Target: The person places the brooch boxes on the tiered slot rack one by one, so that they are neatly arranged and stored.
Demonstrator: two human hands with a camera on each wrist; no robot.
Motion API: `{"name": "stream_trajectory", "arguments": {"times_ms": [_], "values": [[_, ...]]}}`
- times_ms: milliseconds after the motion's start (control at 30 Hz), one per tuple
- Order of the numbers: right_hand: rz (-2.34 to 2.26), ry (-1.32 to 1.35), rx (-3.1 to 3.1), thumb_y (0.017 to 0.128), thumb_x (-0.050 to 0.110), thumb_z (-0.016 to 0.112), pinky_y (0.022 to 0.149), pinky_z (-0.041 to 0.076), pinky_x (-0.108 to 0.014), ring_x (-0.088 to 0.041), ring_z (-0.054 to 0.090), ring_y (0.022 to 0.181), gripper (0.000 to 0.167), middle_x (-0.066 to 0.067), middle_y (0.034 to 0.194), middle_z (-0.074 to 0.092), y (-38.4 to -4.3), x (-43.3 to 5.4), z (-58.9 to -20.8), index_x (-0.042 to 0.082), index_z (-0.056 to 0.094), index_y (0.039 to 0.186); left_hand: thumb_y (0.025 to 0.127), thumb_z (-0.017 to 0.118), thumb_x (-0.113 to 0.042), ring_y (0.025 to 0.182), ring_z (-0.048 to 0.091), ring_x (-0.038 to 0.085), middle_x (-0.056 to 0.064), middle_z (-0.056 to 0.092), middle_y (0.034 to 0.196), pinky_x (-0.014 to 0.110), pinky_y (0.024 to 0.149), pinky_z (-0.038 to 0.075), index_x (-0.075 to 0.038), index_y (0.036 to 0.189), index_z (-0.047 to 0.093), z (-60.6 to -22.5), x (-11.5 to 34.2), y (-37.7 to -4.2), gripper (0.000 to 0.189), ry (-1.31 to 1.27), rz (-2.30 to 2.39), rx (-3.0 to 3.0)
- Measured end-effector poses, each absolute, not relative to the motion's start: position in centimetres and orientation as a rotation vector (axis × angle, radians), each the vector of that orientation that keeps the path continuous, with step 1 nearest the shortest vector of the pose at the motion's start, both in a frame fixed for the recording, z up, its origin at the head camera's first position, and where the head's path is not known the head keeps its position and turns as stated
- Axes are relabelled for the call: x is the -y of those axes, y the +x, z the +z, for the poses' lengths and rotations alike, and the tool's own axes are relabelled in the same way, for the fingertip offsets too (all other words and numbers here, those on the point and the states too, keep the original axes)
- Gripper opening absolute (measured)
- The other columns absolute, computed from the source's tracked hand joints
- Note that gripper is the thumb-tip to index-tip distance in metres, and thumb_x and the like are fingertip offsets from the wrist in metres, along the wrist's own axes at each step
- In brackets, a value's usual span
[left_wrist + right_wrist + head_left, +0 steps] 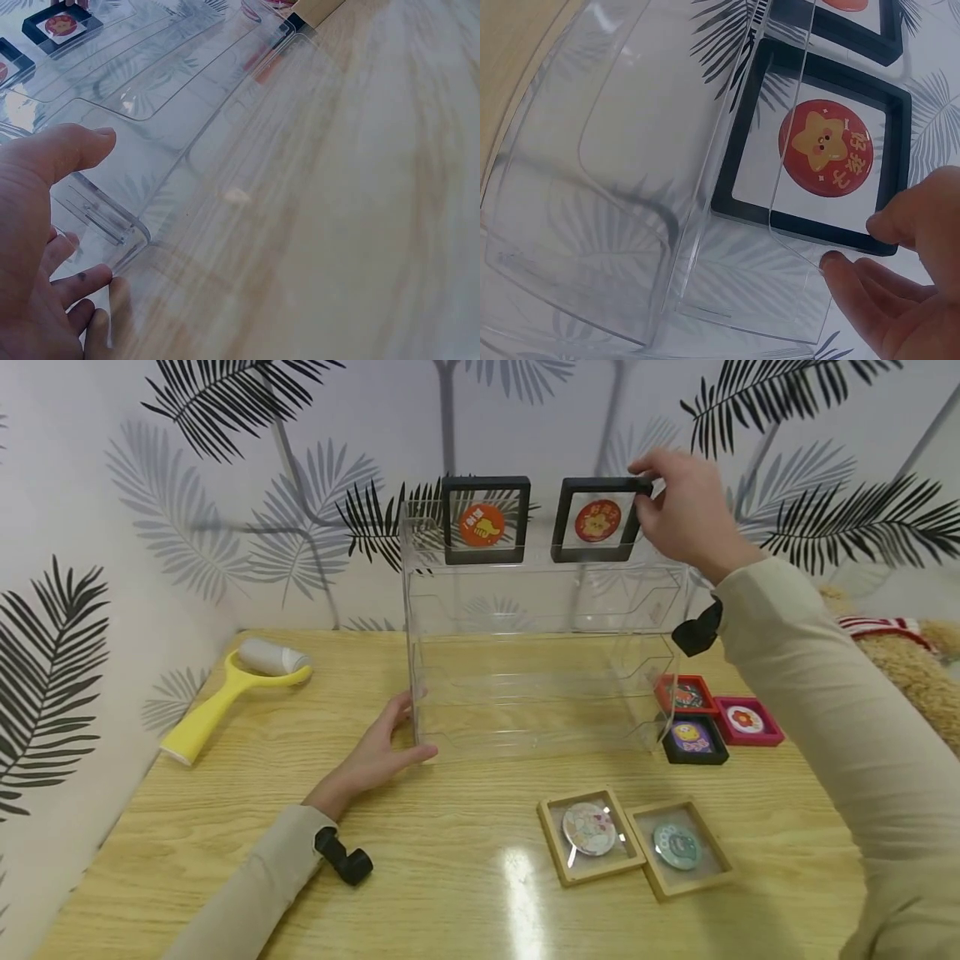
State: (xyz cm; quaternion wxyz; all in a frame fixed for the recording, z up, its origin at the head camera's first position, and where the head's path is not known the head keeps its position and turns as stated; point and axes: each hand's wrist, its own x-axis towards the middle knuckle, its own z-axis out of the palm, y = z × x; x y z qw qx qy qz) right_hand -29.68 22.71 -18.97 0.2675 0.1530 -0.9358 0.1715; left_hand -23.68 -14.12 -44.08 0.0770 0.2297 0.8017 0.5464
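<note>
A clear acrylic display rack [540,693] with stepped shelves stands upright on the table. On its top tier are two black display frames, one with an orange thumbs-up badge [482,525], the other with a red star badge [597,520]. My right hand [693,510] pinches the red-badge frame at its outer upper corner; that frame [739,165] leans slightly, its lower part behind the rack's clear lip. Low on the rack's left side is my left hand [378,752], fingers touching the side edge and thumb stretched along the front corner [139,232].
Two wooden frames, one with a pale badge [555,852] and one with a green badge [712,835], lie in front. Red [686,678], magenta [772,735] and black [693,756] frames lie at right. A yellow-handled lint roller [210,718] is left; a plush toy [907,668] sits far right.
</note>
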Motion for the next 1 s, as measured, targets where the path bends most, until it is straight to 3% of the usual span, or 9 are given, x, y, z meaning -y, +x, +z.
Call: {"name": "stream_trajectory", "arguments": {"times_ms": [267, 600, 767, 1000], "values": [[0.469, 0.341, 2.490, 0.097, 0.011, 0.045, 0.084, 0.042, -0.046, -0.036, 0.048, 0.100, 0.042, -0.027, 0.131, 0.036, -28.2, -22.8, -19.3, -0.004, 0.042, 0.136, 0.087, 0.071, -0.015, 0.142, 0.027, 0.039, 0.012, 0.025, 0.157, 0.060, 0.114, 0.017, -0.015, 0.152, 0.023, -44.1, 14.1, -23.7, 0.081, 0.693, 1.650, -2.398], [0.423, 0.400, 2.344, 0.093, 0.008, 0.052, 0.069, 0.041, -0.046, -0.036, 0.048, 0.081, 0.027, -0.026, 0.104, 0.048, -24.6, -23.6, -22.7, -0.006, 0.054, 0.115, 0.087, 0.071, -0.016, 0.142, 0.026, 0.039, 0.012, 0.023, 0.158, 0.059, 0.115, 0.017, -0.016, 0.153, 0.022, -43.9, 13.9, -23.6, 0.082, 0.675, 1.627, -2.407], [0.460, 0.486, 2.358, 0.090, 0.003, 0.054, 0.072, 0.038, -0.045, -0.036, 0.046, 0.081, 0.023, -0.025, 0.098, 0.051, -23.5, -24.2, -23.8, -0.008, 0.056, 0.110, 0.088, 0.071, -0.017, 0.142, 0.026, 0.040, 0.012, 0.022, 0.158, 0.059, 0.114, 0.017, -0.017, 0.153, 0.021, -44.0, 13.9, -23.6, 0.082, 0.680, 1.622, -2.409], [0.496, 0.643, 2.425, 0.087, -0.002, 0.059, 0.072, 0.043, -0.043, -0.032, 0.051, 0.080, 0.019, -0.020, 0.096, 0.054, -21.4, -24.0, -25.5, -0.005, 0.058, 0.106, 0.089, 0.070, -0.016, 0.143, 0.024, 0.041, 0.012, 0.018, 0.159, 0.060, 0.114, 0.018, -0.014, 0.153, 0.020, -44.1, 13.9, -23.7, 0.081, 0.694, 1.638, -2.381]]}}
